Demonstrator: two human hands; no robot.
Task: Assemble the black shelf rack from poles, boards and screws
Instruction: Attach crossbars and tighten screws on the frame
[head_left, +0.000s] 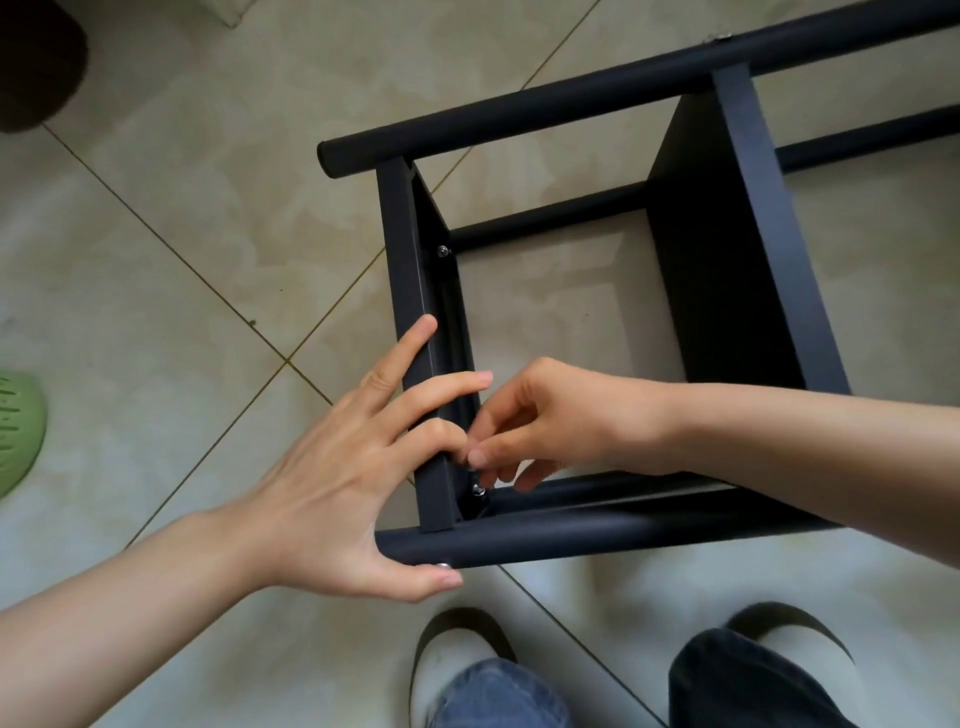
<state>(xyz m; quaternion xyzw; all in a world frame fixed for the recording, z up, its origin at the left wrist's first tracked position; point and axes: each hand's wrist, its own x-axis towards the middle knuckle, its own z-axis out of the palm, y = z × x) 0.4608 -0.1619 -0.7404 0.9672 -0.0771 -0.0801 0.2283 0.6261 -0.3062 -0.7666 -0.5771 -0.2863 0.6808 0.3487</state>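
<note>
Black rack (597, 291) lies on side on floor tiles. Near pole (571, 535) runs left-right. Screw (476, 488) sits just below right hand (550, 421), fingertips pinched, contents unclear. Left hand (337, 467) splayed, braces board (415, 332).

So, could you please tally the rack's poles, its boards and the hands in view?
Poles: 4
Boards: 2
Hands: 2
Total: 8
</note>
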